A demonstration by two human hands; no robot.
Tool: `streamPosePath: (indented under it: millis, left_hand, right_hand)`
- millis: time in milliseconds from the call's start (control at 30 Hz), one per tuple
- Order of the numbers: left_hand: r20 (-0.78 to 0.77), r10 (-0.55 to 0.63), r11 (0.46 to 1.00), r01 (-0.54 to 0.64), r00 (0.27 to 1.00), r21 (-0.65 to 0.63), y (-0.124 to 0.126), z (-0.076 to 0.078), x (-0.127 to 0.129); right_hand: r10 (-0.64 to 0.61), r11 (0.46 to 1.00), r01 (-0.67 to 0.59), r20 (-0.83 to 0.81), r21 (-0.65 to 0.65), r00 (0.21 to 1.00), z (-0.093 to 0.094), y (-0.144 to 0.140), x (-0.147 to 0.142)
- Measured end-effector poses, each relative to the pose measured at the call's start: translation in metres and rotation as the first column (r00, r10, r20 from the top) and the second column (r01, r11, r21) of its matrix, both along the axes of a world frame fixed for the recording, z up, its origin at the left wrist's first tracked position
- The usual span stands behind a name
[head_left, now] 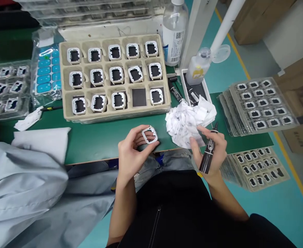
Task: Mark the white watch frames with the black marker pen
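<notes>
The left hand [131, 151] grasps a white square frame [151, 141] between thumb and fingers, near the front edge of the green table [94, 144]. Right of that grip, the right hand [215, 155] clasps a black marker [207, 156], narrow end pointing away from the body. Crumpled white cloth [182, 120] lies just beyond the marker grip; whether the fingertips touch it, I cannot tell. Beyond the left grip lies a beige tray [115, 115] of similar frames, one compartment showing its dark bottom. Stacked trays [231, 113] stand right of the marker grip.
</notes>
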State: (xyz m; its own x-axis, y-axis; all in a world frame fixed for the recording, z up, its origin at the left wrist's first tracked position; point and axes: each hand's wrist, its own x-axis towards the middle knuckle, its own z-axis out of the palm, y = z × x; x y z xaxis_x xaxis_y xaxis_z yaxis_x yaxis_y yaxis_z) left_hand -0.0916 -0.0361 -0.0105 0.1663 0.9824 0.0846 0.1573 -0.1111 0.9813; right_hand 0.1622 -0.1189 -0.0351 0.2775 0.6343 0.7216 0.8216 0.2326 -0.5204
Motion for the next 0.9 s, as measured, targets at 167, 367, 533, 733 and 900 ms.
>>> streamPosePath:
  millis: [167,367,533,733,900]
  left_hand:
    - [-0.050,-0.019,0.999,0.021,0.999,0.033,-0.003,-0.006,-0.002]
    - [-0.024,-0.034,0.999,0.035,0.999,0.041,-0.005,-0.005,-0.003]
    - [-0.046,-0.016,0.999,0.018,0.999,0.050,-0.005,-0.003,-0.001]
    - [-0.043,-0.021,0.998,0.024,0.999,0.064,-0.005,-0.005,0.000]
    - [-0.010,-0.026,0.997,0.027,1.000,0.069,-0.005,-0.004,0.001]
  right_hand:
    - [-0.039,0.998,0.033,-0.113,-0.055,0.993,0.011,0.016,-0.017]
    - [0.035,0.997,-0.026,-0.151,0.066,0.988,0.012,0.013,-0.011]
    - [0.088,0.993,-0.062,-0.278,0.100,0.957,0.012,0.006,-0.006]
    - [0.076,0.997,-0.078,-0.270,0.003,0.960,0.019,0.003,-0.006]
    - [0.089,0.995,-0.098,-0.348,-0.011,0.933,0.017,-0.002,-0.002]
